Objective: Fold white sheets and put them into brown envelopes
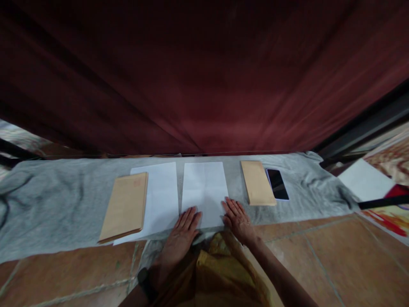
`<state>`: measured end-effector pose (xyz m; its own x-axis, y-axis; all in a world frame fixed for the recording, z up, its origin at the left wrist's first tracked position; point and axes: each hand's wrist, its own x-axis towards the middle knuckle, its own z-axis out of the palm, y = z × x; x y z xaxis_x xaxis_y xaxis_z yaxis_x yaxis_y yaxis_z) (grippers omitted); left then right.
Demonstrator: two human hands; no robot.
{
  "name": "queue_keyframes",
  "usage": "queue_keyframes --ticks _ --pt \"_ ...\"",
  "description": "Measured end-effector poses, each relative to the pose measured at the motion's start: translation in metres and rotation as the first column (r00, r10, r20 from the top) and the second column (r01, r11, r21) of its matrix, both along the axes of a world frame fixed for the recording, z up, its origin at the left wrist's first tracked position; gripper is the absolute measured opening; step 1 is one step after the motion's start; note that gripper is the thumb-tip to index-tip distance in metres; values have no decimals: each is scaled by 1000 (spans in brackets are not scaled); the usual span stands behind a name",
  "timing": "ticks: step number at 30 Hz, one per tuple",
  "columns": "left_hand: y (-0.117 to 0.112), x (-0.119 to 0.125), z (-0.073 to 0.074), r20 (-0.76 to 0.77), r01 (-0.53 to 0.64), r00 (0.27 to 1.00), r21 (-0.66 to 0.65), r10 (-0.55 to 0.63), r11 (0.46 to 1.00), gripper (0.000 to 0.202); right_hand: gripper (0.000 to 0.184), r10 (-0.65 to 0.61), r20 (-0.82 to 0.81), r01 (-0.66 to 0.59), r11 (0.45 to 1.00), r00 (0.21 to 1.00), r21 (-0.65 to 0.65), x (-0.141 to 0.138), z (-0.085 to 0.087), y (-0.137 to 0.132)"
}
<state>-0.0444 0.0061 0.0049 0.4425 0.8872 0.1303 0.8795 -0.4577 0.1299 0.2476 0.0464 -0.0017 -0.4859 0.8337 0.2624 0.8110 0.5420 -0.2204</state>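
A white sheet of paper point(204, 187) with faint creases lies flat in front of me on a grey cloth. My left hand point(183, 230) rests flat on its lower left corner, fingers stretched out. On its lower right edge lies my right hand point(237, 218), fingers extended and nothing in them. To the left are more white paper point(162, 196) and, partly over it, a stack of brown envelopes point(124, 204) with a small reddish mark at the top. A narrower brown envelope or stack point(258, 183) lies to the right of my right hand.
A phone point(277, 184) with a dark screen lies beside the right-hand envelope. The grey cloth point(64, 196) covers a long, narrow surface. Behind it hangs a dark red curtain point(204, 85). Dark bars point(367, 123) stand at the right, above brown floor tiles point(319, 256).
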Motion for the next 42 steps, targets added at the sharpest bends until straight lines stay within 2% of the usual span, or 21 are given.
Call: queue_keyframes --ticks 7,14,17,22,25,29,32,34,38,42 --pt "6 -5 12 -10 1 1000 -107 -3 994 53 67 130 6 -129 990 992 -59 13 9 -1" --pt "15 -10 18 -80 104 990 -139 -116 985 57 69 157 -29 -159 984 987 -76 11 13 -4" --pt "18 -10 32 -39 139 988 -179 -148 974 56 69 165 -61 -170 980 984 -106 12 15 -4" --pt "11 -6 70 141 162 980 -180 -138 970 58 72 180 -219 -223 956 959 -192 27 23 4" --pt "7 -9 81 275 202 951 -216 -139 955 54 63 178 -311 -246 949 934 -197 35 27 8" --pt "7 -21 74 376 266 914 -263 -155 927 47 53 219 -313 -293 932 924 -214 33 28 8" --pt "8 -38 65 379 274 912 -284 -155 919 72 51 259 -350 -356 901 900 -250 28 26 7" --pt "11 -49 59 392 251 912 -303 -120 919 80 45 241 -424 -366 899 873 -242 26 23 7" --pt "28 -61 46 405 186 912 -290 -55 939 74 32 148 -533 -313 921 833 -233 26 22 10" --pt "53 -57 28 307 140 949 -189 -77 972 64 35 135 -557 -336 901 820 -275 23 29 19"
